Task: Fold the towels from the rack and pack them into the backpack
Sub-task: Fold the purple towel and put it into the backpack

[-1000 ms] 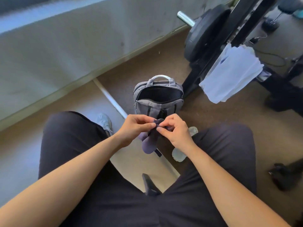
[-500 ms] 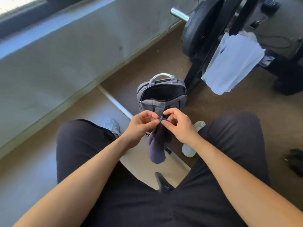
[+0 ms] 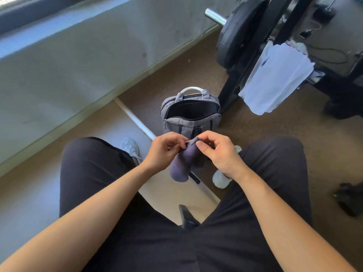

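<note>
Small purple cloth (image 3: 183, 163) dangles just on the near side of the backpack (image 3: 191, 124), its top edge pinched from both ends: left hand (image 3: 164, 151) on one corner, right hand (image 3: 220, 152) on the other. The backpack stands open-mouthed on the floor. To its right, a white towel (image 3: 275, 79) hangs on the black rack (image 3: 232, 91).

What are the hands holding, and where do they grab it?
Both hands pinch a purple cloth by its top edge, the left hand on its left, the right hand on its right. The rest hangs down.
</note>
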